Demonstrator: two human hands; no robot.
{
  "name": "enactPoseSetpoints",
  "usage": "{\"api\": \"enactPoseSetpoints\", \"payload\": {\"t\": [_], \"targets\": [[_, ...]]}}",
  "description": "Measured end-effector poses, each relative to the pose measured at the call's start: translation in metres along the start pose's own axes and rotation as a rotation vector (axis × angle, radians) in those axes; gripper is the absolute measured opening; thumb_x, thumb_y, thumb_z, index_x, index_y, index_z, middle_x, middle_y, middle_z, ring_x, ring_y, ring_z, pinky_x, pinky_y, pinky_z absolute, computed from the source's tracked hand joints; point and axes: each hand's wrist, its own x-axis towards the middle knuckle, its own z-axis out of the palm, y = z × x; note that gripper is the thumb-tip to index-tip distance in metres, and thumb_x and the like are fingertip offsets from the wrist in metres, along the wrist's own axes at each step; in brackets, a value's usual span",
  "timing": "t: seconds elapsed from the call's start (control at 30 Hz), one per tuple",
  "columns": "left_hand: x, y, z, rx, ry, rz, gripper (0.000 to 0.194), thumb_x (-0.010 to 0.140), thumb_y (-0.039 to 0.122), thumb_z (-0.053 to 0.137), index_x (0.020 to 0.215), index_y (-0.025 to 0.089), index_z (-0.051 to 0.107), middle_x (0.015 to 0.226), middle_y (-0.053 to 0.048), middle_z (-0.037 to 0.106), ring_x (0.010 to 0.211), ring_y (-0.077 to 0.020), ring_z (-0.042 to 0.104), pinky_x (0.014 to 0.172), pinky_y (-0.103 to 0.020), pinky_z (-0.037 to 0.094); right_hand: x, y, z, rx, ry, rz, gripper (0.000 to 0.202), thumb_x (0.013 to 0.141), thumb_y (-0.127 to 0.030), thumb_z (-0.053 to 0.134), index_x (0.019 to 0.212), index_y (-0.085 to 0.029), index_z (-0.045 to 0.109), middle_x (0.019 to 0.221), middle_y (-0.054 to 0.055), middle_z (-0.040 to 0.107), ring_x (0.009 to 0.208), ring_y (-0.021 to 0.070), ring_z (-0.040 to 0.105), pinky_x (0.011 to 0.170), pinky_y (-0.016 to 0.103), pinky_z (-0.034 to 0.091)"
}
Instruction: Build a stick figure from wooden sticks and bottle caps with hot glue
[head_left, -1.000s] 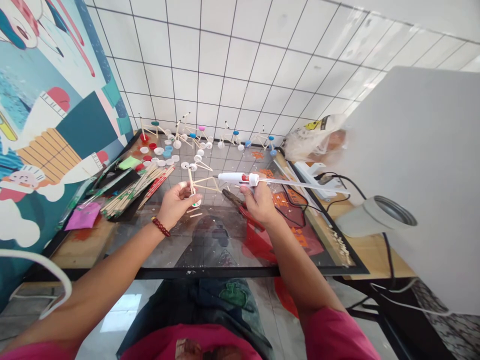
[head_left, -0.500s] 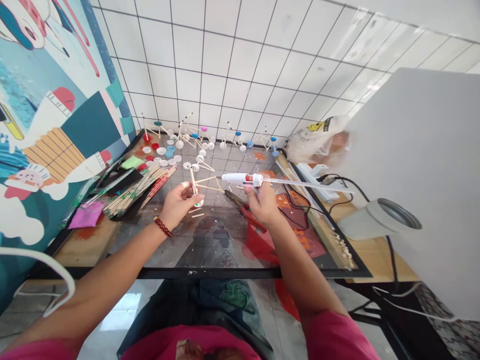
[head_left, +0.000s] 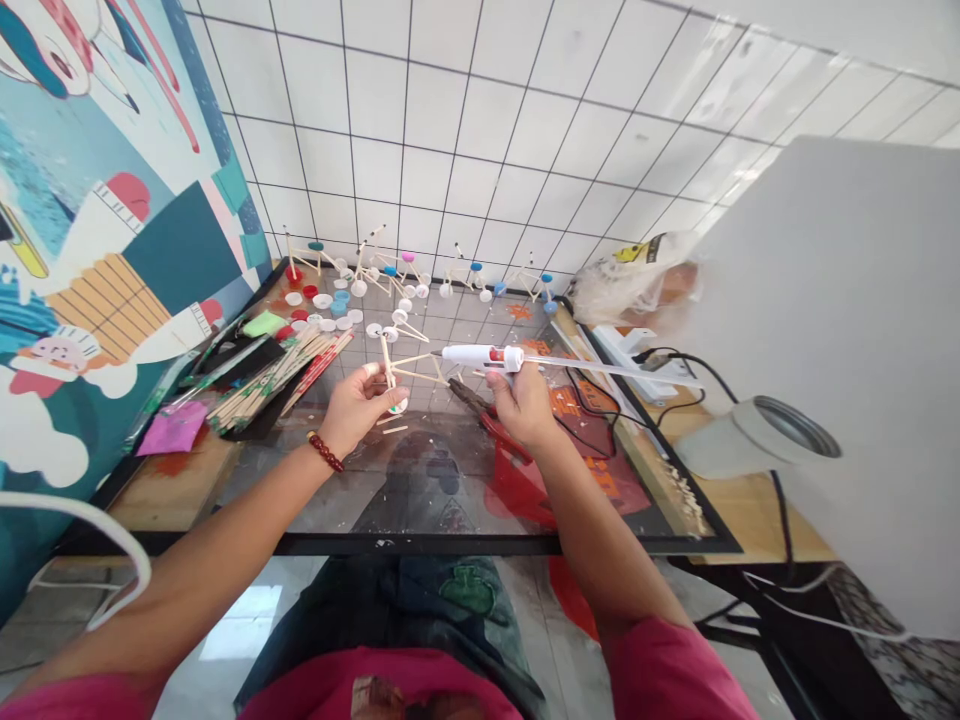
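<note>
My left hand (head_left: 358, 408) is closed on a small frame of wooden sticks (head_left: 414, 372), with a white bottle cap (head_left: 397, 400) at its near end by my fingertips. In my right hand (head_left: 523, 402) is a white glue gun (head_left: 480, 356), held level and pointing left. A long clear glue stick (head_left: 615, 368) sticks out of its back. The gun's nozzle is close to the top end of the stick frame; whether they touch I cannot tell. Beneath my right hand lie pliers (head_left: 471, 396) with red handles, partly hidden.
Several stick-and-cap models (head_left: 474, 280) stand along the wall. Loose bottle caps (head_left: 322, 302) and bundled wooden sticks (head_left: 262, 392) lie at the left. A red plastic bag (head_left: 615, 480), a power strip (head_left: 622, 350) with cables and a grey cylinder (head_left: 757, 440) are on the right.
The glue gun has shifted very slightly left at the end of the stick frame. My left hand and the frame have hardly moved.
</note>
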Motion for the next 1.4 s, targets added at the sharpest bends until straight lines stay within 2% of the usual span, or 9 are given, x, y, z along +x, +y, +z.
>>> {"api": "enactPoseSetpoints", "payload": {"t": [0.33,0.53,0.73,1.07,1.4], "targets": [[-0.001,0.002,0.001,0.027,0.006,0.005,0.05,0.058,0.034,0.086,0.101,0.016,0.067,0.095,-0.005,0.071,0.081,-0.0175,0.065,0.072,-0.033,0.055,0.001,-0.001,0.0,0.053,-0.018,0.047,0.04,0.097,-0.054,0.037,0.115,-0.019,0.046,0.092,0.012,0.068,0.075,0.0275,0.063,0.067,0.038,0.05],[0.004,-0.004,-0.001,-0.015,0.056,0.06,0.05,0.058,0.03,0.086,0.101,0.016,0.065,0.092,-0.004,0.07,0.086,-0.0178,0.064,0.079,-0.033,0.054,-0.001,0.006,0.001,0.06,-0.002,0.088,0.043,0.096,-0.056,0.038,0.113,-0.019,0.048,0.086,0.011,0.067,0.071,0.0274,0.062,0.065,0.039,0.048],[0.008,-0.01,-0.003,-0.022,0.048,0.068,0.053,0.057,0.026,0.086,0.104,0.016,0.064,0.092,-0.003,0.069,0.089,-0.0177,0.064,0.084,-0.034,0.053,-0.003,0.005,0.003,0.245,-0.011,0.099,0.041,0.096,-0.057,0.041,0.114,-0.02,0.047,0.087,0.009,0.067,0.076,0.026,0.064,0.074,0.041,0.05],[0.008,-0.01,-0.003,-0.022,0.06,0.073,0.055,0.056,0.025,0.085,0.106,0.016,0.063,0.099,-0.005,0.07,0.093,-0.0185,0.065,0.09,-0.036,0.052,-0.002,0.003,0.007,0.462,-0.01,0.098,0.038,0.096,-0.057,0.047,0.111,-0.022,0.046,0.086,0.006,0.071,0.08,0.0222,0.067,0.074,0.038,0.052],[0.008,-0.008,-0.003,-0.022,0.049,0.077,0.054,0.055,0.025,0.085,0.104,0.016,0.064,0.097,-0.004,0.071,0.09,-0.0179,0.064,0.087,-0.036,0.052,-0.001,0.003,0.007,0.419,-0.01,0.119,0.043,0.095,-0.061,0.046,0.112,-0.021,0.048,0.086,0.007,0.072,0.079,0.0224,0.066,0.074,0.039,0.053]]}}
